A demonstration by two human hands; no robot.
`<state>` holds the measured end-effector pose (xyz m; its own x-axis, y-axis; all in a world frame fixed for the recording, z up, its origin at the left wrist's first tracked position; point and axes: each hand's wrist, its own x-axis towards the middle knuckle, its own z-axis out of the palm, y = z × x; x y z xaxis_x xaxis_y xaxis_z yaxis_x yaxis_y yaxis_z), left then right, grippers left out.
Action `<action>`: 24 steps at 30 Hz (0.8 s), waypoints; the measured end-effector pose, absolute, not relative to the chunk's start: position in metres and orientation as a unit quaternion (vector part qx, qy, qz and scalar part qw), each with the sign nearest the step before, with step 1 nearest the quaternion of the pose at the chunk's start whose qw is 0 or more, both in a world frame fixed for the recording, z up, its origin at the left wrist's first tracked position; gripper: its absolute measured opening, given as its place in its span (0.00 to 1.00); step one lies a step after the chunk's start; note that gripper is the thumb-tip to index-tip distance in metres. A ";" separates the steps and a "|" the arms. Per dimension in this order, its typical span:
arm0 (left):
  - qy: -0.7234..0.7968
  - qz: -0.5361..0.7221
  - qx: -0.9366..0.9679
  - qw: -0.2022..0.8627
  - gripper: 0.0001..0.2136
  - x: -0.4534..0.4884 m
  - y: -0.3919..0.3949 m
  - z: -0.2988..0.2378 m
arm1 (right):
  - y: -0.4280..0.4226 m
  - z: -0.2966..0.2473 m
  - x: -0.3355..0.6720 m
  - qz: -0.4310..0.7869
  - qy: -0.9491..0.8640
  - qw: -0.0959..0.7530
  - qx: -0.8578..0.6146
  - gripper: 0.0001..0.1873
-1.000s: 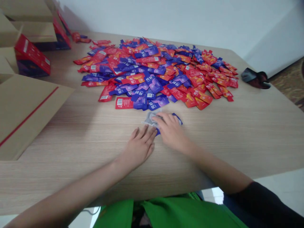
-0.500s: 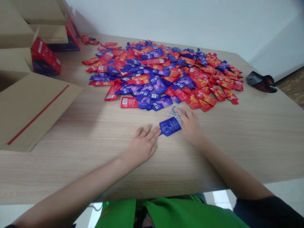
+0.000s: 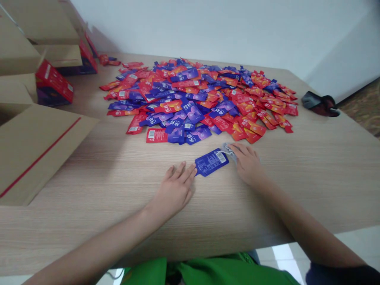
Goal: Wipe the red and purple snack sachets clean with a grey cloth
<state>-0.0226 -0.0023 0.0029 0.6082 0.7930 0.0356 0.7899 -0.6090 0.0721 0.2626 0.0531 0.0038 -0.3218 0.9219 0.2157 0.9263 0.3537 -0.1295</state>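
Note:
A blue sachet [image 3: 211, 162] lies on the table with its printed text and barcode side up. My left hand [image 3: 177, 185] rests flat at its narrow left end, fingers spread and fingertips pressing that end down. Bunched under the fingers of my right hand [image 3: 247, 161] is a grey cloth [image 3: 229, 151], just off the sachet's right end. Beyond both hands spreads a large heap of red and blue sachets [image 3: 190, 107].
Open cardboard boxes stand at the left, one with a long flap [image 3: 50, 146] reaching over the wooden table [image 3: 118, 229]. A dark, shiny crumpled object [image 3: 320, 103] lies near the right edge. A white wall [image 3: 208, 31] rises behind the heap.
My right hand has slid the grey cloth rightward off the blue sachet, uncovering its barcode end. My left hand keeps holding the other end. The camera view has shifted slightly.

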 end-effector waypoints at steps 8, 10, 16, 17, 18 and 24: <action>0.444 0.017 0.896 0.015 0.21 -0.018 -0.004 0.005 | 0.017 0.005 0.202 0.076 -0.899 0.091 -0.423 0.35; 0.448 0.023 0.893 0.021 0.24 -0.018 -0.004 0.006 | 0.023 0.005 0.217 0.074 -0.885 0.089 -0.450 0.35; 0.449 0.041 0.890 0.063 0.17 -0.013 0.015 0.030 | 0.032 0.020 0.269 0.055 -0.822 0.155 -0.545 0.19; 0.455 0.043 0.886 0.074 0.16 -0.011 0.022 0.034 | 0.033 0.023 0.273 0.062 -0.820 0.151 -0.549 0.15; 0.465 0.044 0.880 0.088 0.15 -0.008 0.030 0.037 | 0.035 0.026 0.275 0.075 -0.822 0.141 -0.547 0.12; 0.545 0.058 0.813 0.195 0.36 0.016 0.074 0.026 | 0.081 0.038 0.255 0.147 -0.829 0.159 -0.516 0.30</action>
<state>0.0158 0.0740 0.0265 0.3982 0.9096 -0.1187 0.8642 -0.3287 0.3810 0.2555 0.0809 0.0375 -0.4165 0.9024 0.1106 0.8088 0.4234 -0.4081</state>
